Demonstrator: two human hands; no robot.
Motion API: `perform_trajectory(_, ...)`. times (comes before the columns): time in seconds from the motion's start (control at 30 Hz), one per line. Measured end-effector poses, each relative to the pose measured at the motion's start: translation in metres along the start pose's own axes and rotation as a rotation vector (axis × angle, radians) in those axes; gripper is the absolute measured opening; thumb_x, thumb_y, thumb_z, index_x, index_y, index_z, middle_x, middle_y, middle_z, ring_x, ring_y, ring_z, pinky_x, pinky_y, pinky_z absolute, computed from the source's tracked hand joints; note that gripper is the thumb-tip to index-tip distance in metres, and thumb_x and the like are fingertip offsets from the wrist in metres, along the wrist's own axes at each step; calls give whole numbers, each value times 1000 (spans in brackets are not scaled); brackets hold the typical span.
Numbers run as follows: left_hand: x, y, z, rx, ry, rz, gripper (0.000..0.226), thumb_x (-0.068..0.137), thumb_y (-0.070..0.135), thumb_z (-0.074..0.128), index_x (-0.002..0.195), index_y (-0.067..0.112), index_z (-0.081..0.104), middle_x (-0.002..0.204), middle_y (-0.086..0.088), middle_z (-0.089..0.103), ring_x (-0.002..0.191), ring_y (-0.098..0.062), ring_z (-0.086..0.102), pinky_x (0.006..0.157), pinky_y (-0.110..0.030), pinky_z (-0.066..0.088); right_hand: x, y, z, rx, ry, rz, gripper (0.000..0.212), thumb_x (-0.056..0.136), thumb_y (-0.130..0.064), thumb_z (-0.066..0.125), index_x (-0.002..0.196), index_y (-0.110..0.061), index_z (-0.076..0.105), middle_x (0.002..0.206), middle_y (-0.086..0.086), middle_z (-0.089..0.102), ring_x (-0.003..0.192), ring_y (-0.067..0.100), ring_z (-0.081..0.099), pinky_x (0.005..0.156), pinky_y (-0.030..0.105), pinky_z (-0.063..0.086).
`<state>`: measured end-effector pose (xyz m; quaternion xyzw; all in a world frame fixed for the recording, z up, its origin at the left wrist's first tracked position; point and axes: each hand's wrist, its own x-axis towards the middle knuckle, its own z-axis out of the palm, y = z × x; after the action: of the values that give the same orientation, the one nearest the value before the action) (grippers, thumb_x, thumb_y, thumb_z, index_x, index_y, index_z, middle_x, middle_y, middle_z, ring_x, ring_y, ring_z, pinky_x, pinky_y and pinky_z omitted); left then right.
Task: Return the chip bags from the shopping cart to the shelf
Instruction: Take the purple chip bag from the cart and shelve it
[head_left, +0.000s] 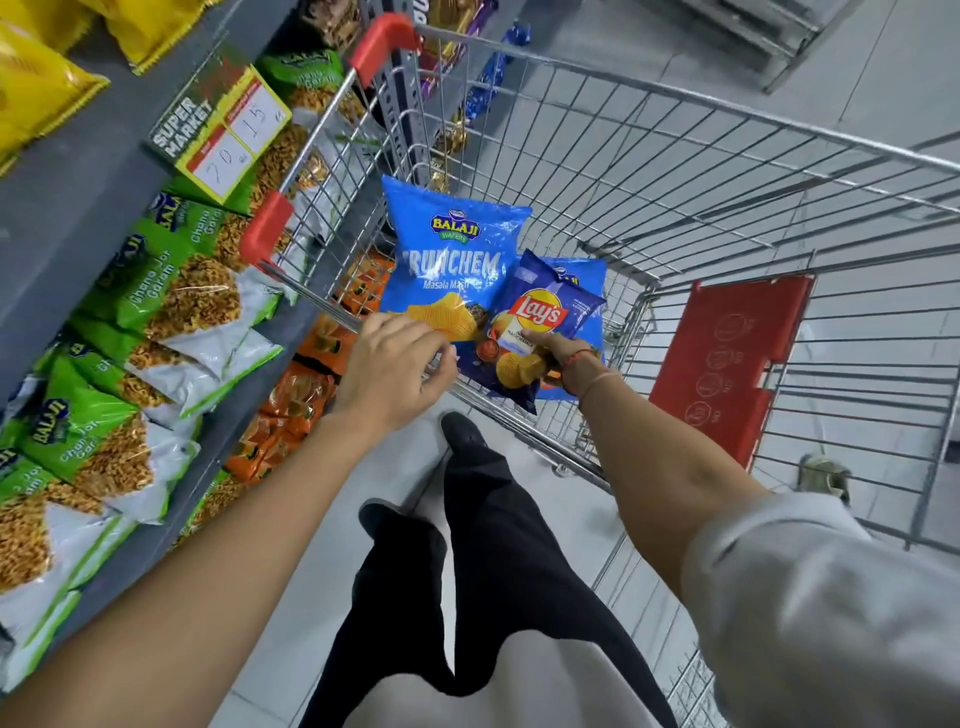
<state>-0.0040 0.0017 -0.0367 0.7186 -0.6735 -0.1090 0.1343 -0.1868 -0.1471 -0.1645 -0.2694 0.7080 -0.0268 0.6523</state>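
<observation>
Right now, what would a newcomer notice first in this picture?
Two blue chip bags stand out in the middle, over the wire cart: the large Balaji bag at the left hand, and the smaller Lay's bag in the right hand. Green snack packs fill the shelf on the left.

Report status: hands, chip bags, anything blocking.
Left hand on Balaji bag; right hand grips Lay's bag. Both over cart. Nothing blocking.

I'm looking into a supermarket aisle: a wire cart (675, 171), a shelf (78, 208) stocked with snack packets (171, 291), and a "Super Market" price tag (221, 130).
</observation>
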Motion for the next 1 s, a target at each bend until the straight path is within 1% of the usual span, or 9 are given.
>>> perform_trajectory(0.17, 0, 1, -5, 8, -93, -25, 46, 92, 38, 30, 78, 11, 66, 77, -3, 72, 74, -24, 64, 77, -36, 40, -23, -13, -8, 112, 11, -130, 84, 72, -26, 80, 137, 0, 34, 108, 13, 58, 84, 27, 60, 54, 32, 52)
perform_trajectory(0.27, 2, 2, -13, -48, -106, -53, 53, 90, 46, 27, 93, 11, 66, 91, -6, 73, 88, -26, 65, 83, -39, 42, -47, -30, -10, 152, -23, -239, 70, 73, -26, 79, 130, -6, 42, 102, 11, 62, 75, 22, 60, 56, 31, 53)
perform_trajectory(0.37, 5, -2, -35, -56, -42, -45, 45, 90, 43, 36, 109, 11, 62, 105, -10, 70, 102, -28, 62, 87, -40, 44, -81, -60, -11, 228, -78, -353, 60, 75, -19, 77, 123, 4, 50, 84, 8, 62, 64, 18, 61, 51, 27, 52)
perform_trajectory(0.43, 8, -7, -61, -45, 28, -37, 42, 90, 39, 41, 114, 10, 60, 112, -12, 68, 107, -29, 60, 89, -40, 45, -109, -84, -9, 303, -104, -450, 51, 75, -14, 77, 117, 1, 52, 83, 6, 66, 60, 15, 65, 48, 25, 52)
perform_trajectory(0.57, 12, -13, -133, -36, 219, -64, 34, 92, 28, 52, 119, 8, 58, 119, -14, 64, 113, -31, 56, 95, -40, 41, -182, -137, 5, 363, -213, -682, 32, 75, -13, 76, 104, -4, 64, 61, -8, 72, 54, 7, 67, 47, 22, 52)
perform_trajectory(0.63, 7, -13, -176, -42, 345, -75, 34, 91, 27, 53, 118, 6, 58, 121, -16, 63, 116, -32, 55, 99, -39, 37, -226, -163, 15, 360, -265, -804, 29, 75, -11, 75, 102, -7, 67, 63, -8, 74, 59, 9, 68, 54, 27, 54)
perform_trajectory(0.73, -15, -10, -248, 23, 555, -88, 37, 90, 28, 51, 119, 6, 57, 123, -16, 61, 117, -31, 54, 99, -31, 33, -295, -196, 33, 350, -375, -1007, 14, 74, -9, 74, 87, -12, 69, 74, 0, 73, 72, 20, 66, 70, 39, 53)
perform_trajectory(0.87, -63, -3, -337, 146, 794, -109, 37, 91, 29, 50, 120, 6, 56, 121, -16, 61, 115, -26, 51, 101, -25, 32, -389, -222, 63, 290, -577, -1197, 9, 77, -11, 71, 86, -12, 68, 70, -4, 76, 62, 12, 71, 54, 25, 55)
perform_trajectory(1.0, -119, 3, -399, 257, 979, -217, 34, 91, 25, 52, 120, 8, 55, 117, -16, 60, 110, -30, 53, 97, -33, 38, -469, -230, 106, 271, -793, -1327, 3, 78, -11, 70, 80, -13, 70, 71, -6, 76, 65, 8, 72, 58, 24, 57)
